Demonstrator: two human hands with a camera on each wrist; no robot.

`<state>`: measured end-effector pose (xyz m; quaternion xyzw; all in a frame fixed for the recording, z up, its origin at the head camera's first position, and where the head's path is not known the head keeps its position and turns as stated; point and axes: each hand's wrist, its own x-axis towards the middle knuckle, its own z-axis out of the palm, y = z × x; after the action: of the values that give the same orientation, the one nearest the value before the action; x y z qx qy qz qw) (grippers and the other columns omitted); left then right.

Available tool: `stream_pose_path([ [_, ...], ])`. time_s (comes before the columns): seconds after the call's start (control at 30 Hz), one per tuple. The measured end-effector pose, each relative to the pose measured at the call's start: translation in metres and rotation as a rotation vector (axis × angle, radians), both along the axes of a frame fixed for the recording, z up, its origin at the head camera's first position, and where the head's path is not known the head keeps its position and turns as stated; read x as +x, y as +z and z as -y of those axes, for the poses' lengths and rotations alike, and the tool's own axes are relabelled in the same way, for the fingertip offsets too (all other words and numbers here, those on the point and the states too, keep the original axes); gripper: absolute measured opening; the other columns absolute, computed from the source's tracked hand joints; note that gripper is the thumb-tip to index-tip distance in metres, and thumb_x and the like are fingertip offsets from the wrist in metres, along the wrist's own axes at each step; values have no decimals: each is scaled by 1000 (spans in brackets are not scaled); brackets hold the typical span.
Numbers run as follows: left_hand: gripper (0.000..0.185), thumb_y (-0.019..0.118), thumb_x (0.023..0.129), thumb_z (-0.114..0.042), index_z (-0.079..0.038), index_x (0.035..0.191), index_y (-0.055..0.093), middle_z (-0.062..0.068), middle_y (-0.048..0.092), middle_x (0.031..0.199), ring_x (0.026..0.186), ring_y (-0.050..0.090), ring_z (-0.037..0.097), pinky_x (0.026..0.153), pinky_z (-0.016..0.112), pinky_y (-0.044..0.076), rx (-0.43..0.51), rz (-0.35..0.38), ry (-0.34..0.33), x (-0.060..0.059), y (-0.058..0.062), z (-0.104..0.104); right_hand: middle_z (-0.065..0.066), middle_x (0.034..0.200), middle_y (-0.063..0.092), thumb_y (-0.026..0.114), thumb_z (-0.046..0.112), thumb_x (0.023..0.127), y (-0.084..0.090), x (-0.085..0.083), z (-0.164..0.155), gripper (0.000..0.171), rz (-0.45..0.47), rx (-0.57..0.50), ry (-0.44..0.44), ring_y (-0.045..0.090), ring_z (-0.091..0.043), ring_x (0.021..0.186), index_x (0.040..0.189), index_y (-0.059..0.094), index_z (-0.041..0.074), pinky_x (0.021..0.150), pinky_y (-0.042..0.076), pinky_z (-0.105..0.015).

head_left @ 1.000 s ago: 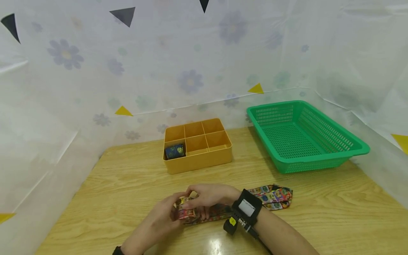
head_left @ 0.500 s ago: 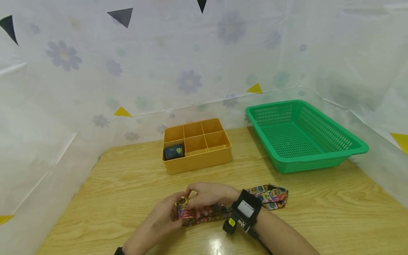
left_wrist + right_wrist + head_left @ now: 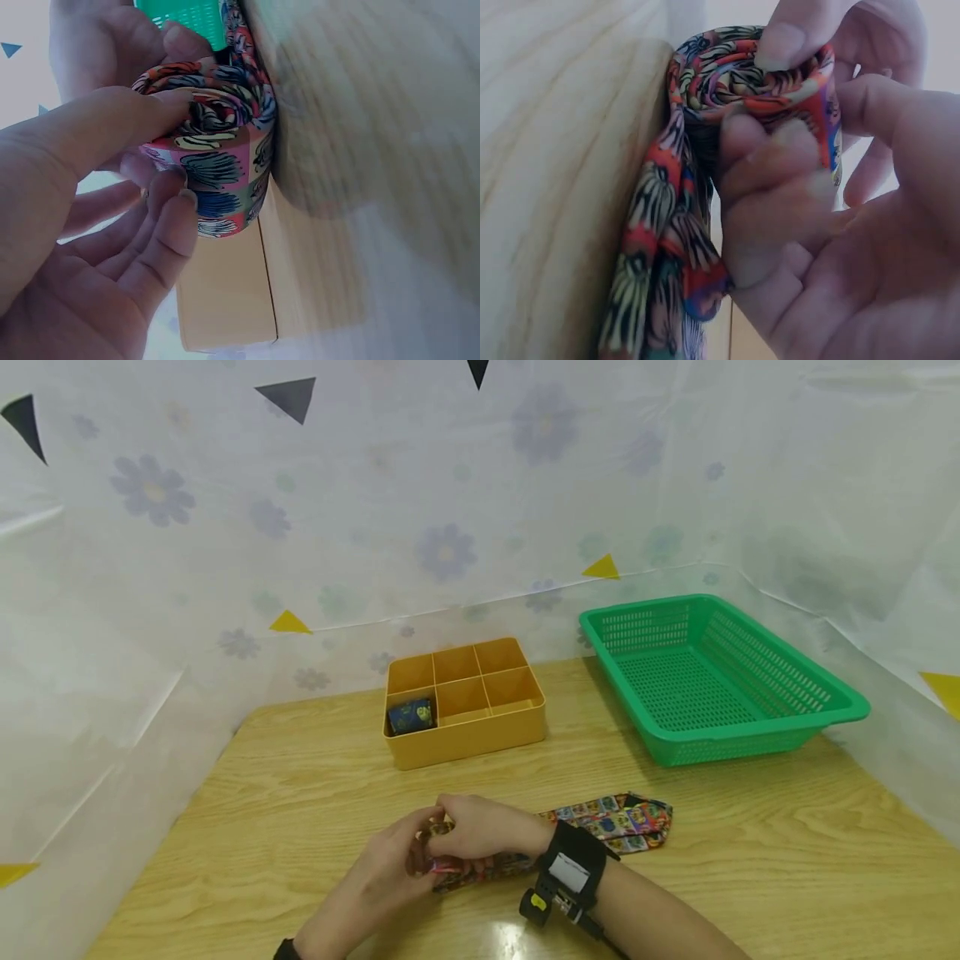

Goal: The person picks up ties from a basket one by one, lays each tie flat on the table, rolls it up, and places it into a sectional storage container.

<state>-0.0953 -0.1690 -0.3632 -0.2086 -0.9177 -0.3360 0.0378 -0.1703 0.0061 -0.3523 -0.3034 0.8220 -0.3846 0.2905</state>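
1. The left hand curls round the rolled end of a patterned necktie, thumb on the coil's face and fingers underneath, as the left wrist view shows.
2. The right hand pinches the same roll from the other side, with fingertips pressed on its top edge.
3. The roll sits on the wooden table between both hands, at the near middle; the unrolled length of the necktie lies flat and runs off to the right.
4. Behind the hands stands a yellow divided box with a dark rolled tie in its front left compartment.
5. A green plastic basket stands at the far right.
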Motion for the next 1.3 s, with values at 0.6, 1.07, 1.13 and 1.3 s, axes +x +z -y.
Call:
stream_pose_path([
  [0.6, 71, 83, 74, -2, -5, 138, 51, 17, 62, 126, 98, 65, 19, 77, 31, 58, -89, 66, 54, -2, -2, 7, 1, 69, 56, 67, 33, 94, -1, -14, -10, 30, 79, -7, 46, 43, -11, 50, 119, 56, 19, 45, 34, -24],
  [1.07, 70, 69, 72, 6, -3, 140, 50, 4, 61, 103, 69, 54, 3, 57, 19, 49, -30, 114, 54, -2, 2, 7, -15, 76, 72, 63, 18, 97, -1, -19, -16, 26, 270, -104, 92, 61, -17, 50, 120, 52, 15, 47, 54, -30],
  [1.13, 70, 70, 73, 5, -4, 139, 51, 3, 61, 103, 70, 53, 2, 58, 19, 49, -21, 102, 53, -1, 2, 6, -17, 78, 71, 61, 17, 98, -1, -19, -17, 26, 313, -123, 103, 65, -20, 54, 122, 50, 14, 52, 58, -36],
  [1.3, 68, 79, 76, 0, -3, 138, 51, 5, 65, 109, 77, 55, 2, 63, 20, 51, -30, 24, 22, -2, 1, 2, -14, 69, 70, 64, 36, 96, 0, -16, -14, 30, 241, -104, 68, 62, -20, 48, 113, 53, 14, 47, 56, -36],
])
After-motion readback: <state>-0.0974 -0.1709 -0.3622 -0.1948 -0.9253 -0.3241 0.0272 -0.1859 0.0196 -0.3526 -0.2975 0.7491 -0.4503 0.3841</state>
